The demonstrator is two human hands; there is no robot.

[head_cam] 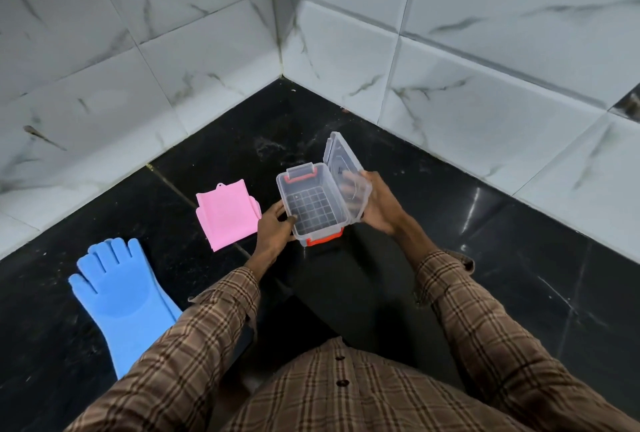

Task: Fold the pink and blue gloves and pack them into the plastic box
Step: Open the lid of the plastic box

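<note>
- Head view: a person sits on a black floor (519,276) in a tiled corner, holding a clear plastic box (313,205) above the lap, at centre frame.
- Left hand (273,231) grips the box's near-left wall, thumb hooked over the rim and fingers curled beneath.
- Right hand (381,205) holds the hinged lid (346,175) swung up at the box's 3 o'clock side; its fingers show blurred through the plastic, so their exact set cannot be told.
- Box interior appears empty; the gridded base is visible. Orange latches sit at both short ends.
- Pink glove (225,215) lies folded into a rough square on the floor, just beside the left hand at its 9 o'clock.
- Blue glove (121,293) lies flat and unfolded at 8 o'clock, well apart from the box, its cuff hidden under the left sleeve.
- Judgement: box-opening step in hand. Next move calls for freeing one hand to lift the pink glove in; the blue glove is yet to be folded.
</note>
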